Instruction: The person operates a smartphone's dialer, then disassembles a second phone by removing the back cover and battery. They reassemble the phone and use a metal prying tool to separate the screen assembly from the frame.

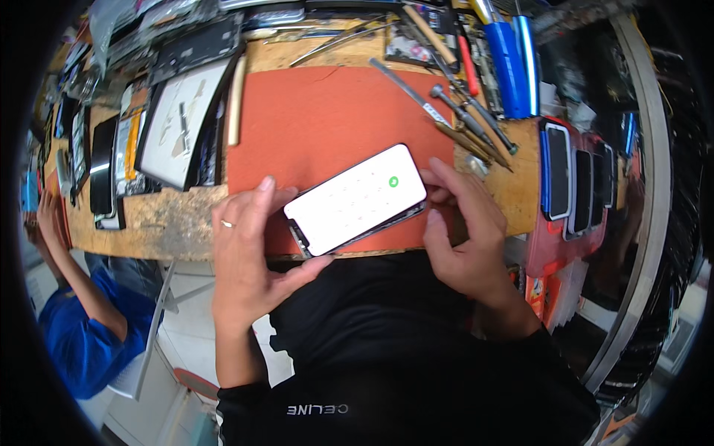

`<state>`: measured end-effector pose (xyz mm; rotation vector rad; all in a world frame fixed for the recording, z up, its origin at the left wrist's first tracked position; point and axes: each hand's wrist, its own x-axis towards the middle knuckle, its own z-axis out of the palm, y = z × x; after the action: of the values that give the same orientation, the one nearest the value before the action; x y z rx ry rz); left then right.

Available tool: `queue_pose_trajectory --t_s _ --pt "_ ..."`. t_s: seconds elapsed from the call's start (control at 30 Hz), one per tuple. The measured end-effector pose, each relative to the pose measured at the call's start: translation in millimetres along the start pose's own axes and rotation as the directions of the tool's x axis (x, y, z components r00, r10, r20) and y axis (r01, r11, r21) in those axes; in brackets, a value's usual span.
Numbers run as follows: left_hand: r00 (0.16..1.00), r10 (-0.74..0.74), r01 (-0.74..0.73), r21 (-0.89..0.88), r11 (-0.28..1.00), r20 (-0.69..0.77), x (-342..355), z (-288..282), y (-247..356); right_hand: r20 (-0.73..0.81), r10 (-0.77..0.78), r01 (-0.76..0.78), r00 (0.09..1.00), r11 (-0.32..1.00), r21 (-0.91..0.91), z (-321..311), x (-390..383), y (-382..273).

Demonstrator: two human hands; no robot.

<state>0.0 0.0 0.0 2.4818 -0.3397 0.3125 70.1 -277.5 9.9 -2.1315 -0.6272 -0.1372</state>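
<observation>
A smartphone [357,201] lies tilted between my hands over the orange-red mat, its screen lit white with a green round button. A dark frame edge with exposed parts shows below the screen, along its near side and left end. My left hand [256,249], with a ring on one finger, grips the phone's left end between the thumb at the near edge and fingers at the far edge. At the right end, my right hand [472,230] is curved with thumb and fingers apart. Its fingertips are close beside the phone's edge; whether they touch it I cannot tell.
The orange-red mat [312,111] covers the wooden bench. Screwdrivers [476,119] and tweezers [409,89] lie beyond the phone, right of centre. Several phones rest on a red tray [539,245] at right. Phone parts crowd the left. A person in blue [97,327] sits at far left.
</observation>
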Motion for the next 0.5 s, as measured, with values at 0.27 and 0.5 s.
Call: queue_pose_trajectory --t_s 0.27,0.5 --pt "0.995 0.011 -0.013 -0.013 1.000 -0.103 -7.7 6.6 -4.9 -0.042 -0.077 0.072 0.996 0.993 -0.096 8.9 -2.7 1.1" --pt "0.993 0.015 -0.020 -0.045 0.999 -0.118 -8.5 11.7 -6.7 -0.028 -0.159 0.152 0.987 0.971 -0.183 13.2 -3.9 3.4"
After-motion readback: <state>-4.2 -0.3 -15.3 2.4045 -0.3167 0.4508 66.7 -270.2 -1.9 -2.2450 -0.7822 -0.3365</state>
